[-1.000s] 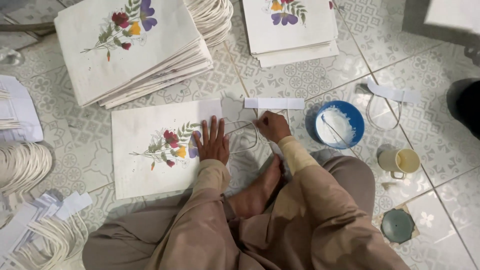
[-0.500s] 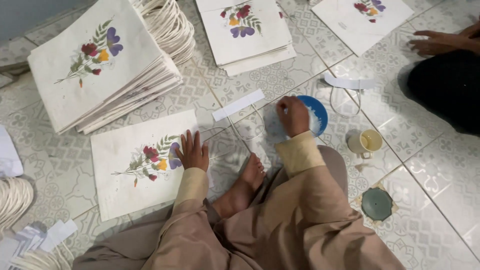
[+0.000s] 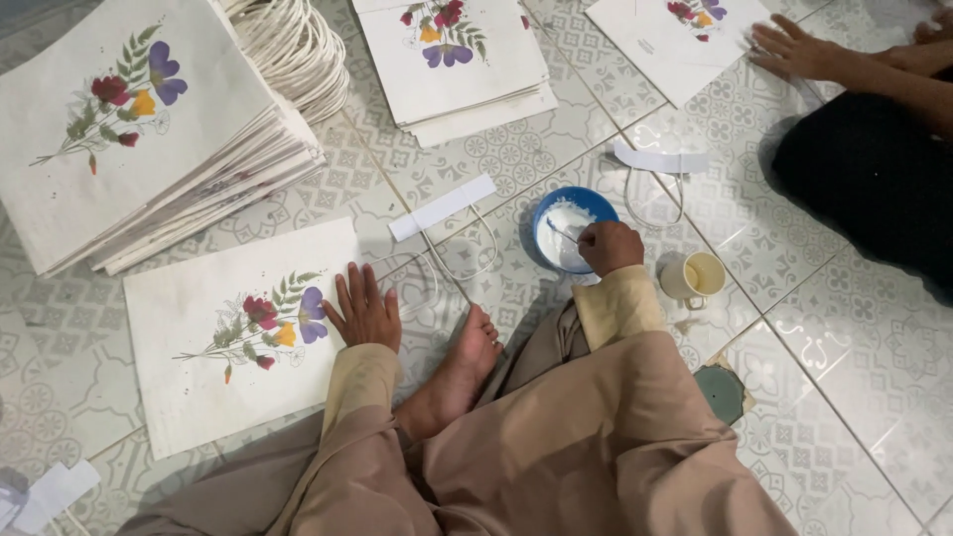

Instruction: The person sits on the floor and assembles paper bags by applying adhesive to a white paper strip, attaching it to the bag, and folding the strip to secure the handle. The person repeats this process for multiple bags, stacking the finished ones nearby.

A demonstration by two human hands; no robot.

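In the head view, your right hand (image 3: 610, 246) is closed on a thin stick, I think, its tip in the blue bowl (image 3: 586, 201) of white paste just ahead. Your left hand (image 3: 363, 311) lies open, flat on the flowered paper sheet (image 3: 213, 347) on the floor. A small yellow cup (image 3: 694, 277) stands just right of the right hand.

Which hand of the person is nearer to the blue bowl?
Right. The right hand is at the rim of the blue bowl, dipping into its white paste. The left hand lies flat on the flowered paper sheet, well apart.
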